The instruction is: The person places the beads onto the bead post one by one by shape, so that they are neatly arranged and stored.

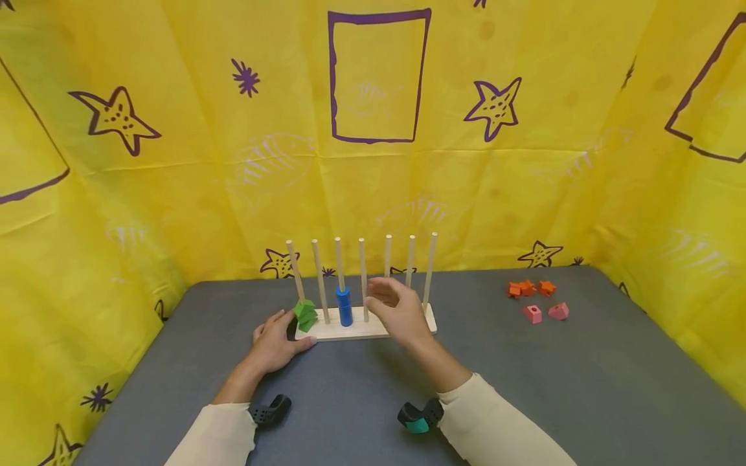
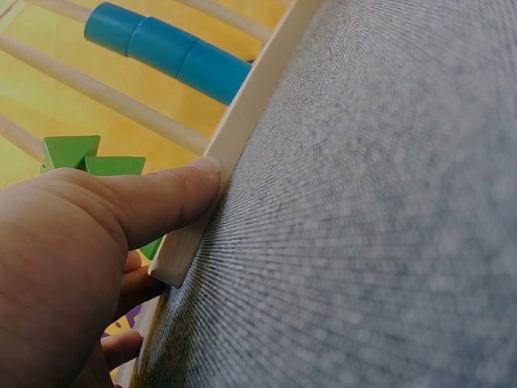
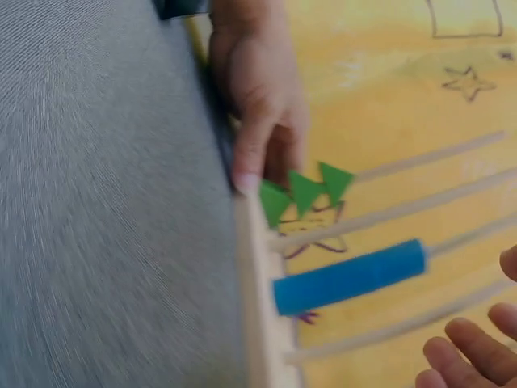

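Observation:
A wooden peg stand (image 1: pixel 350 332) with a row of upright dowels stands toward the back of the table. My left hand (image 1: pixel 274 346) grips its left end, the thumb pressed along the front edge of the base and fingers behind, as the left wrist view shows. Green triangular beads (image 1: pixel 305 314) are stacked on the leftmost dowel. Blue cylinder beads (image 1: pixel 344 307) sit on the third dowel. Beside the fourth dowel, my right hand (image 1: pixel 402 317) is raised with loosely bent fingers, nothing between them. It partly hides the dowels and base behind it.
To the right on the grey table (image 1: pixel 495 375) lie several orange star-shaped beads (image 1: pixel 546 288), and in front of them two pink beads (image 1: pixel 558 312). A yellow patterned cloth (image 1: pixel 373 181) hangs behind the table and along both sides.

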`<state>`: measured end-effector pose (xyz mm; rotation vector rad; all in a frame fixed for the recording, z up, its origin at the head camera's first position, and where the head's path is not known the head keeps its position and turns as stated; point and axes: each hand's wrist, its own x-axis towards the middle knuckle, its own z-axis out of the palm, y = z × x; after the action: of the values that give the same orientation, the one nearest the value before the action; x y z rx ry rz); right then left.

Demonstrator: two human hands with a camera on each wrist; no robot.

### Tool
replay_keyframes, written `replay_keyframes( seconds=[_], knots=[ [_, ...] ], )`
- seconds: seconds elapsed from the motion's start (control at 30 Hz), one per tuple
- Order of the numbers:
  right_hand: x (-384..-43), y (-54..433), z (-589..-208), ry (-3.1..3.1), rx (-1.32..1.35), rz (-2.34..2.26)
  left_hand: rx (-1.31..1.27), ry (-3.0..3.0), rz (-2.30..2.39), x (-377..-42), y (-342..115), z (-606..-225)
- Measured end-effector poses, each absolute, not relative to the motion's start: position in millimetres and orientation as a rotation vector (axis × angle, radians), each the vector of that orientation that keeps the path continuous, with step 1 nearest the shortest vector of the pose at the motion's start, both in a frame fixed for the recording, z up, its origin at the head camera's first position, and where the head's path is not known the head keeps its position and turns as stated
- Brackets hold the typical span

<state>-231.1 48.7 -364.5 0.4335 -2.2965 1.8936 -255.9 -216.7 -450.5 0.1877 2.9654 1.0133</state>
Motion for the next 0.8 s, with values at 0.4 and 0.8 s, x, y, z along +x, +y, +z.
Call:
replay_keyframes(
  seconds=[0.4, 0.8],
  knots=[
    [-232.1, 108.0, -353.5, -2.146, 0.564, 1.736, 0.198, 2.967, 1.03, -257.7, -217.1, -451.6],
    [-221.2, 168.1, -337.3, -2.044, 0.372, 1.479, 0.17, 2.962, 1.014, -257.7, -215.5, -452.7]
  ],
)
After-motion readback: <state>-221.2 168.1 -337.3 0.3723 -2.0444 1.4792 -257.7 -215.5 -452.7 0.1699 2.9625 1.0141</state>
